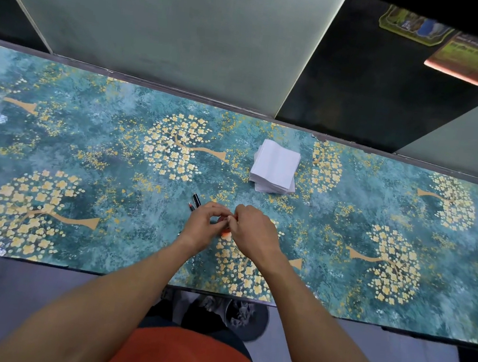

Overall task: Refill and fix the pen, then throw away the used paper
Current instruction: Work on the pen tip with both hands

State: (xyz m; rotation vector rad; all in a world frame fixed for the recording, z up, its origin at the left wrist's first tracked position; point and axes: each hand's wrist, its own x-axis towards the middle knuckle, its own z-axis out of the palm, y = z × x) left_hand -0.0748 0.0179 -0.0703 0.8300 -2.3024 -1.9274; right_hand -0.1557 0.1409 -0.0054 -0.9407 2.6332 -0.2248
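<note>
Pen parts (195,202), dark and slim, are seen lying on the table (87,139) just beyond the left hand, one showing a reddish tip; the lower ends are hidden under the fingers. The table is covered with a teal sheet printed with yellow blossom trees. The left hand (203,226) is held over the near middle of the table, fingers curled inward toward the right hand, apparently pinching a small item; what is gripped cannot be told. The right hand (251,232) is set touching the left, fingertips bent down and pinched on the same small item, of which only a bit of orange-red is exposed below the fingers. A stack of white paper (274,170) is placed further back and to the right, well apart from both hands. Below the near table edge, a round dark bin (247,320) holding crumpled paper is noted on the floor.
</note>
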